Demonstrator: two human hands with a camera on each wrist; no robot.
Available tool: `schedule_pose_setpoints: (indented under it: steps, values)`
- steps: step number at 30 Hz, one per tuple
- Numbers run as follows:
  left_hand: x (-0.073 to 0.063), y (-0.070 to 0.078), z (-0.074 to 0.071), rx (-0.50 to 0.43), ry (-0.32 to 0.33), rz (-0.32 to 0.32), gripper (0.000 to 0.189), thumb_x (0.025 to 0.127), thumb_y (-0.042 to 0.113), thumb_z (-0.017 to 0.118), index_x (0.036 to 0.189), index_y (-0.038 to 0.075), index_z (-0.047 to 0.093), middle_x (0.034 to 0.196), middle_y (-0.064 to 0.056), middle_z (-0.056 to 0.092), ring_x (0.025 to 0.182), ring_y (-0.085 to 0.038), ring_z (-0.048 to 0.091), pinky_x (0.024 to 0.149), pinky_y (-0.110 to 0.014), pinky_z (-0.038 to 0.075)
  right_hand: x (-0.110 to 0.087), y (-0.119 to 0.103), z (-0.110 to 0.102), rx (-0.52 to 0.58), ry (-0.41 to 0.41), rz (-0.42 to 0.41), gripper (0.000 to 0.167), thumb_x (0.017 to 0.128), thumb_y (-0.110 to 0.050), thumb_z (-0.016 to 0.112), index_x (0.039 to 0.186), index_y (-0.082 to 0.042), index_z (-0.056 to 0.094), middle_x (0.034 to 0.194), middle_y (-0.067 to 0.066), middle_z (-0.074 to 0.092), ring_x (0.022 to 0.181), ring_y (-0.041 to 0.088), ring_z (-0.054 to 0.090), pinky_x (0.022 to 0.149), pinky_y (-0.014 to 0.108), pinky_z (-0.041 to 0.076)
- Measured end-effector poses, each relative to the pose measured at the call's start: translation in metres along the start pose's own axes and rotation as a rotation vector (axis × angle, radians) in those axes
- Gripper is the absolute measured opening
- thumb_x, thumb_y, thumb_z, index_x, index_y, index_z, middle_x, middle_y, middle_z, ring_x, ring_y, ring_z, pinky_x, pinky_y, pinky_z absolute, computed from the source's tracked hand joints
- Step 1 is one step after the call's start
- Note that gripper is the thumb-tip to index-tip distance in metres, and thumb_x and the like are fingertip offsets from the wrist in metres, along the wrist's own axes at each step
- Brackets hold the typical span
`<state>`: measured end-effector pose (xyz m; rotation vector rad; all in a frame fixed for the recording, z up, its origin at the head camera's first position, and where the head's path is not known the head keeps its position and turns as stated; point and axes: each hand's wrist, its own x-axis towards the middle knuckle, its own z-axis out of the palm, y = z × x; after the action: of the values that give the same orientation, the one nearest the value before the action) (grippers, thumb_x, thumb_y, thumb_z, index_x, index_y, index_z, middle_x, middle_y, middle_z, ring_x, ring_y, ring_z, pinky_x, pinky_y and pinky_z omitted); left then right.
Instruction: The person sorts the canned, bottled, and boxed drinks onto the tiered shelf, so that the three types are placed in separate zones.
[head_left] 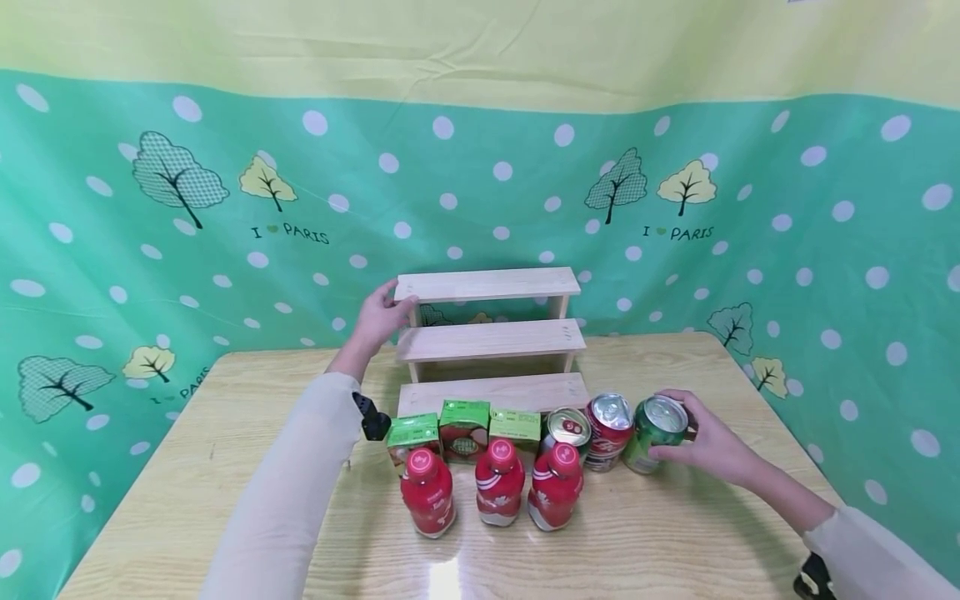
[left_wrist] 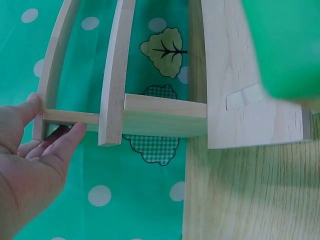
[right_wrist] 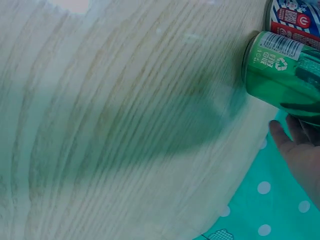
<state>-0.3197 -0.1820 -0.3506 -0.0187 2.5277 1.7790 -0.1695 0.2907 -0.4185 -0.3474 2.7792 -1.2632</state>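
At the left, the person's left hand point(head_left: 378, 318) pinches the left end of the top step of the wooden shelf point(head_left: 491, 340), thumb to one side and fingers curled under. The shelf stands by the middle of the far edge of the worktop point(head_left: 210, 433), close to the patterned cloth point(head_left: 480, 200). A pull there could skew or tip it, since the grip is high and at one end only.

In front of the lowest step, three green boxes point(head_left: 465, 412) sit in a row. Nearer the worktop's front edge are three red bottles point(head_left: 500, 492), upright, the left one a little apart. If the shelf slid forward, it would push the boxes into the bottles, and those could topple.

Right of the boxes, towards the right edge, come a silver-topped can point(head_left: 567, 427), a red can point(head_left: 609, 433) and a green can point(head_left: 656, 433). The right hand point(head_left: 701, 442) grips the green one from its right side, thumb in front; whether its base rests fully on the worktop I can't tell. Lifted or swung leftwards carelessly, it could knock the red can just beside it, and smooth metal might slip.
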Motion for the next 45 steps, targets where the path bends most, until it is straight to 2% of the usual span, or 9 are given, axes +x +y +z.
schedule_pose_setpoints:
  steps: [14,21,23,25,29,37,39,43,45]
  values:
    - [-0.002,0.004,0.001,0.005,0.010,-0.029,0.071,0.096,0.031,0.052,0.152,0.015,0.011,0.150,-0.024,0.027,0.125,-0.036,0.048,0.104,-0.042,0.045,-0.003,0.003,0.007,0.027,0.049,-0.009,0.079,0.074,-0.023,0.080,0.137,-0.007,0.035,0.128,0.015,0.049,0.117,0.036,0.049,0.091,0.033,0.047]
    - [0.000,0.002,0.002,-0.002,0.013,-0.034,0.070,0.096,0.030,0.053,0.152,0.015,0.013,0.149,-0.023,0.029,0.125,-0.037,0.049,0.104,-0.042,0.046,-0.003,0.004,0.008,0.053,0.057,-0.011,0.077,0.076,-0.022,0.078,0.137,-0.005,0.036,0.130,0.018,0.048,0.121,0.041,0.046,0.088,0.015,0.044]
    - [0.000,0.001,0.002,-0.002,0.016,-0.037,0.070,0.096,0.030,0.053,0.152,0.015,0.013,0.149,-0.023,0.029,0.125,-0.036,0.049,0.104,-0.042,0.046,-0.003,0.004,0.007,0.050,0.061,0.000,0.077,0.076,-0.024,0.078,0.137,-0.005,0.036,0.131,0.017,0.048,0.122,0.041,0.045,0.092,0.021,0.045]
    - [0.000,0.001,0.002,-0.002,0.019,-0.039,0.070,0.096,0.030,0.054,0.152,0.016,0.013,0.149,-0.023,0.030,0.125,-0.036,0.049,0.103,-0.042,0.046,-0.002,0.003,0.005,0.047,0.058,0.013,0.078,0.076,-0.026,0.078,0.138,-0.006,0.035,0.132,0.017,0.048,0.123,0.042,0.044,0.096,0.035,0.047]
    - [0.000,0.002,0.003,-0.004,0.024,-0.036,0.070,0.096,0.030,0.054,0.152,0.016,0.013,0.147,-0.023,0.032,0.124,-0.036,0.050,0.103,-0.041,0.047,-0.002,0.001,-0.001,0.041,0.063,0.036,0.081,0.077,-0.029,0.077,0.140,-0.005,0.032,0.135,0.020,0.044,0.125,0.046,0.041,0.100,0.058,0.041]
    - [0.000,0.004,0.002,-0.001,0.029,-0.030,0.070,0.096,0.030,0.054,0.152,0.016,0.013,0.148,-0.024,0.032,0.123,-0.036,0.051,0.102,-0.041,0.048,0.006,-0.015,-0.022,0.024,0.102,0.054,0.085,0.079,-0.029,0.076,0.143,-0.003,0.027,0.137,0.025,0.040,0.125,0.049,0.039,0.100,0.062,0.040]
    - [0.000,0.004,0.002,-0.001,0.027,-0.032,0.070,0.096,0.030,0.054,0.151,0.015,0.013,0.148,-0.024,0.032,0.123,-0.037,0.051,0.102,-0.041,0.047,0.009,-0.022,-0.028,0.012,0.112,0.055,0.085,0.079,-0.030,0.075,0.143,-0.002,0.028,0.136,0.025,0.041,0.125,0.049,0.040,0.099,0.059,0.042]
    - [0.001,0.004,0.002,-0.003,0.025,-0.033,0.070,0.095,0.029,0.054,0.151,0.015,0.014,0.148,-0.024,0.032,0.123,-0.037,0.050,0.102,-0.041,0.047,0.015,-0.034,-0.038,-0.014,0.145,0.030,0.079,0.080,-0.030,0.075,0.141,-0.004,0.032,0.132,0.021,0.045,0.121,0.043,0.045,0.091,0.031,0.051]
    - [0.001,0.004,0.001,-0.005,0.025,-0.033,0.070,0.096,0.029,0.054,0.151,0.015,0.014,0.148,-0.024,0.032,0.124,-0.037,0.049,0.103,-0.041,0.047,0.018,-0.041,-0.043,-0.025,0.167,0.021,0.079,0.080,-0.030,0.075,0.140,-0.004,0.032,0.131,0.020,0.046,0.120,0.042,0.047,0.088,0.030,0.052]
